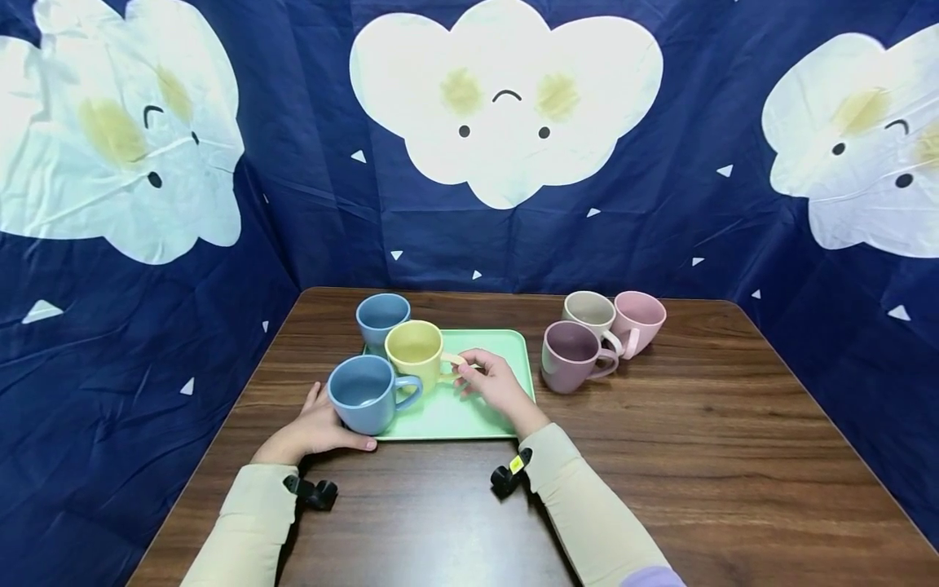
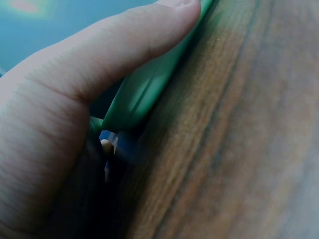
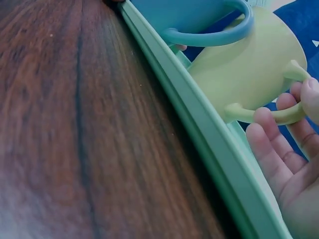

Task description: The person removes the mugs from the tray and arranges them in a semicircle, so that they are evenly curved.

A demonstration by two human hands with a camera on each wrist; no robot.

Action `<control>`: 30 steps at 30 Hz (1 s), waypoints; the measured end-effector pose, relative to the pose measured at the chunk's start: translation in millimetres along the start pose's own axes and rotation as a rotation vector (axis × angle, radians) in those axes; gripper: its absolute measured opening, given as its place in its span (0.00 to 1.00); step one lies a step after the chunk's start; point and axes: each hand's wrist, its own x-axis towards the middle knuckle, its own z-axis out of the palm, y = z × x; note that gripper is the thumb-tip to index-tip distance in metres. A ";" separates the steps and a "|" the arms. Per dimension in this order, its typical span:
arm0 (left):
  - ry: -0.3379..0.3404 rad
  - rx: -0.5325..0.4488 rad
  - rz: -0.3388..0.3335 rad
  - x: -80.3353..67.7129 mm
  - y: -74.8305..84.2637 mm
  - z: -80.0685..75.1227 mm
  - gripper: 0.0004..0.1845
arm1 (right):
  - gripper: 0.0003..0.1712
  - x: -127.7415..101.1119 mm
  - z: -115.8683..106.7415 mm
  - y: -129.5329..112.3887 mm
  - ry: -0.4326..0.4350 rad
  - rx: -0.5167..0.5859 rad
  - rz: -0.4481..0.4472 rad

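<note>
My right hand (image 1: 493, 380) pinches the handle of a yellow mug (image 1: 414, 346), which is upright over the light green tray (image 1: 469, 420). In the right wrist view, thumb and fingers meet around that yellow handle (image 3: 286, 117). A larger blue mug (image 1: 361, 398) stands at the tray's front left corner, its handle turned right. Around that corner my left hand (image 1: 317, 425) is spread, fingers on the left side and thumb along the front. In the left wrist view the thumb (image 2: 129, 37) lies straight across the tray's rim; most other fingers are hidden. Another blue mug (image 1: 381, 318) stands behind, at the back left.
To the right of the tray stand a purple mug (image 1: 568, 359), a beige mug (image 1: 589, 310) and a pink mug (image 1: 640, 318), close together. They rest on a brown wooden table (image 1: 697, 456). A dark blue cloth (image 1: 308, 147) with cloud prints surrounds the table's back and sides.
</note>
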 end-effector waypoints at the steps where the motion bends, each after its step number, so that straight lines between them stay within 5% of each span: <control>1: 0.000 0.001 0.000 0.2 -0.2 -0.1 0.68 | 0.12 -0.3 -0.5 -0.2 -0.011 0.001 0.000; 12: -0.002 0.009 0.005 0.0 -1.5 0.1 0.66 | 0.14 -5.7 -3.9 -9.7 -0.269 -0.047 -0.006; 30: -0.004 0.007 0.003 0.1 -0.7 -0.7 0.66 | 0.13 -6.0 -1.7 -4.5 -0.311 -0.040 -0.040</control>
